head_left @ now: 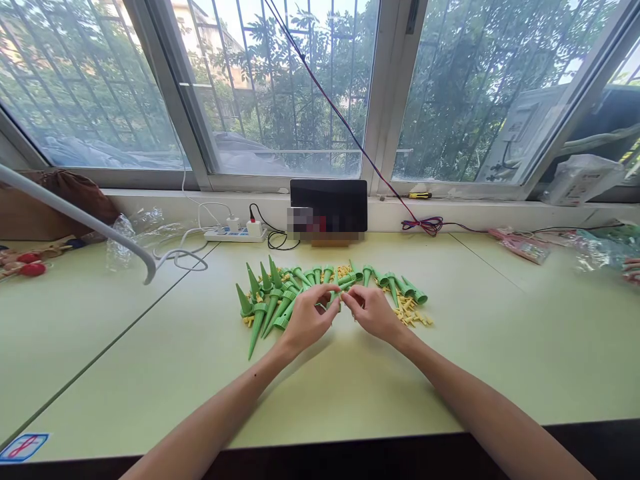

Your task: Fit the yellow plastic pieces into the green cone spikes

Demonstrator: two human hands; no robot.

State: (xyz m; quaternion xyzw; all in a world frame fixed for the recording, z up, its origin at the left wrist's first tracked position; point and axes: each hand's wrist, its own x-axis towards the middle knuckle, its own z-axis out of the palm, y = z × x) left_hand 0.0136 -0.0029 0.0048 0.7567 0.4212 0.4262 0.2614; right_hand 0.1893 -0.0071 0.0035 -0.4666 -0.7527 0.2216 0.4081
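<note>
Just over the front of the pile, my left hand (311,317) is closed around a green plastic spike (337,283), most of it hidden by the fingers. Close beside it, my right hand (374,312) pinches thumb and forefinger against the spike, apparently on a small yellow plastic piece, mostly covered by the fingertips. Several green ribbed-cap spikes (257,328) lie to the left, some pointing up and others on their sides. More green spikes (414,291) rest on the right. Small yellow plastic pieces (410,312) are scattered behind and to the right of my right hand.
A dark-screened tablet (345,203) stands on a brown support by the window. A power strip (215,235) with plugs and cables sits to its left. A white curved rod (90,217) crosses the left side. Bundled wire (425,226) and plastic bags (523,245) lie at right.
</note>
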